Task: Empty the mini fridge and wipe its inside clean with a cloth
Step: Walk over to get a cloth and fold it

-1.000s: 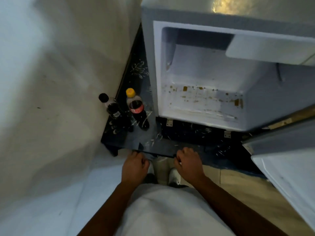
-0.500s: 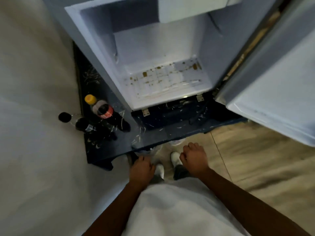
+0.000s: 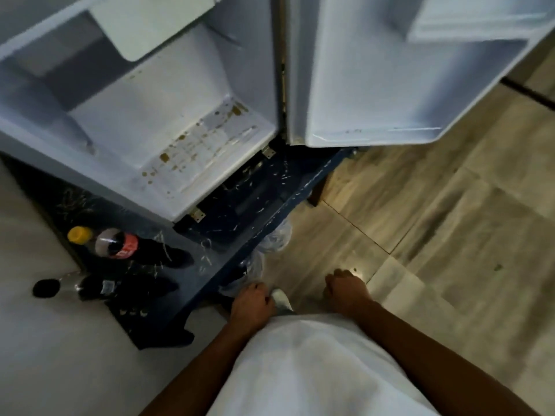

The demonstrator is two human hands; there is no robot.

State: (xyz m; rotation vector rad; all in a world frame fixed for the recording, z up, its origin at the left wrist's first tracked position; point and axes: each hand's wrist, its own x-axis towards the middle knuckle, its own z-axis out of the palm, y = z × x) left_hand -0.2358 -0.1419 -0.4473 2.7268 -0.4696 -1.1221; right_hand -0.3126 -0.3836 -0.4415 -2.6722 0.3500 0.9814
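The white mini fridge stands open on a dark blue stand, nothing inside it, its floor spotted with brown stains. Its door swings out to the right, shelves bare. Two dark soda bottles stand on the stand left of the fridge: one with a yellow cap and red label, one with a black cap. My left hand and my right hand hang low in front of me as closed fists, holding nothing. No cloth is in view.
The dark blue stand reaches out in front of the fridge. A clear plastic bag lies at its front edge. A pale wall runs along the left. Wood-look floor spreads to the right.
The view has swung to the right, bringing the open door and more floor into sight. My right hand has drifted away from my left. The bottles and fridge have not moved.
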